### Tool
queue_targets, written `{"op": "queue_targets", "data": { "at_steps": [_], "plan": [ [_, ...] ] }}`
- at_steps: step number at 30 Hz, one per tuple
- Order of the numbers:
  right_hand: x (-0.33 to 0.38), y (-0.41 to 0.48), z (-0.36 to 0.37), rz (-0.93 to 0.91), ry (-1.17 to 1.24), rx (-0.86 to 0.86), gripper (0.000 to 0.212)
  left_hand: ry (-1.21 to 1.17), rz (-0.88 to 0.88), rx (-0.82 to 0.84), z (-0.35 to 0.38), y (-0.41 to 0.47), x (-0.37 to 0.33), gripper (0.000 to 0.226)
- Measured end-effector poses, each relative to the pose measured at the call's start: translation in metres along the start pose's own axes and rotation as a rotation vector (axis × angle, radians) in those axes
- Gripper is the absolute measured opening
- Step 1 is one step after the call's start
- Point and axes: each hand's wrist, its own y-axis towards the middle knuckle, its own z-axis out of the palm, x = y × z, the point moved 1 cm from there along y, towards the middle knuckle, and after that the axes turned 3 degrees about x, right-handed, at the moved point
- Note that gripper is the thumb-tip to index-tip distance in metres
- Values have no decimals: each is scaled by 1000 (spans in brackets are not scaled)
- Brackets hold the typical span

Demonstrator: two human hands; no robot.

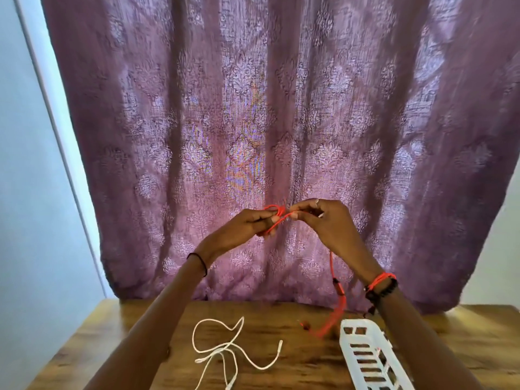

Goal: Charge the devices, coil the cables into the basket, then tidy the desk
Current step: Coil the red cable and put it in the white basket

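Note:
Both hands are raised in front of the curtain, above the desk. My left hand (254,222) pinches small loops of a red cable (277,216). My right hand (323,218) grips the same cable just to the right, fingers closed on it. The rest of the red cable hangs down below my right wrist, past a dark connector, and its tail blurs onto the desk beside a white slotted basket (365,358). A white cable (225,350) lies loose and tangled on the wooden desk (295,367), left of the basket.
A purple patterned curtain (267,122) hangs directly behind the desk. A pale wall stands at the left and right. The basket reaches the frame's lower edge at the right.

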Motion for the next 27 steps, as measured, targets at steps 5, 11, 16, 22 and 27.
{"op": "queue_targets", "data": {
  "at_steps": [5,11,16,22,27],
  "plan": [
    [0,3,-5,-20,253,-25,15,-445,-77,19,6,-3,2,29],
    [-8,5,3,-11,384,-58,16,-570,-100,63,8,-6,3,35],
    [-12,6,9,-3,427,-83,15,-662,-101,81,7,-10,-5,32],
    [-8,9,19,3,591,-73,18,-1102,-40,78,12,-9,-1,37],
    [-13,12,33,55,734,-102,21,-1368,77,94,17,-3,-3,49]
  ]
}}
